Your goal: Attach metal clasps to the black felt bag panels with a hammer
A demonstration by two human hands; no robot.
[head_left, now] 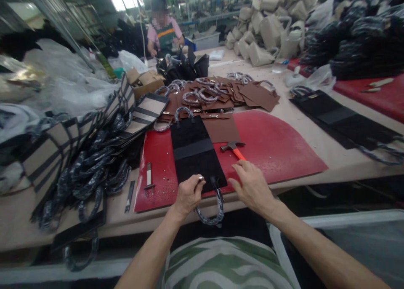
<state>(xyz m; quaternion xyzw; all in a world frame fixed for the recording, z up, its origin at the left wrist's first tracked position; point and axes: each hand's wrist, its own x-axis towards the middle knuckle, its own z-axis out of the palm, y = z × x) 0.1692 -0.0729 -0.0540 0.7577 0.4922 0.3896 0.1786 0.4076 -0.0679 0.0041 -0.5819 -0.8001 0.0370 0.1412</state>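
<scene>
My left hand is closed in a pinch on a small shiny metal piece, just over the near end of a black bag panel. The panel lies flat on a red mat, with a plastic-wrapped handle hanging over the table's front edge and another at its far end. My right hand is to the right of the panel, fingers apart, at the end of a hammer's orange handle. Whether its fingers touch that handle I cannot tell. The hammer head rests on the mat.
Brown bag panels are piled behind the mat. Striped panels with wrapped handles crowd the left. A pronged punch lies on the mat. Another black panel lies at right. A co-worker stands across the table.
</scene>
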